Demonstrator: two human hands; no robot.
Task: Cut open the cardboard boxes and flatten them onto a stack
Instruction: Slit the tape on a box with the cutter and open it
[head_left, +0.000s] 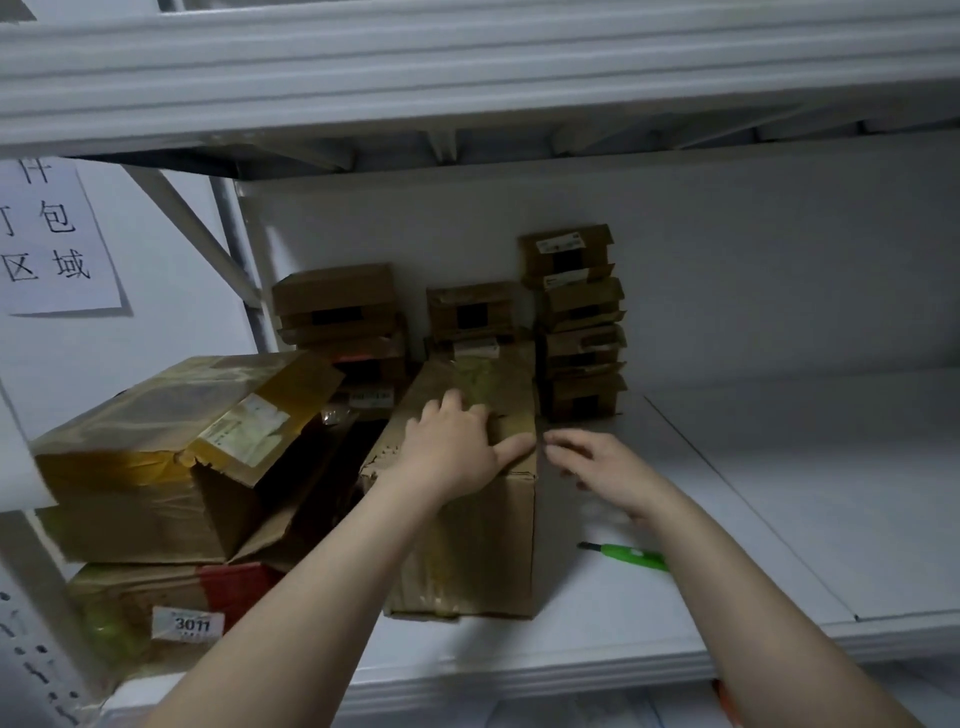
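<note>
White warehouse shelf (727, 493) is doing duty as the workbench. Left hand (457, 447) is lying flat, fingers spread, on the tall taped box (467, 545) mid-shelf. Right hand (602, 467) is hovering loose and empty just beside its top edge. Green cutter (628, 555) is lying near that forearm, untouched. Box is looking sealed, contents hidden, so I'd say nothing's getting cut or flattened yet. Torn box (156, 441) is sitting left, small boxes (576, 322) piling up behind.
</note>
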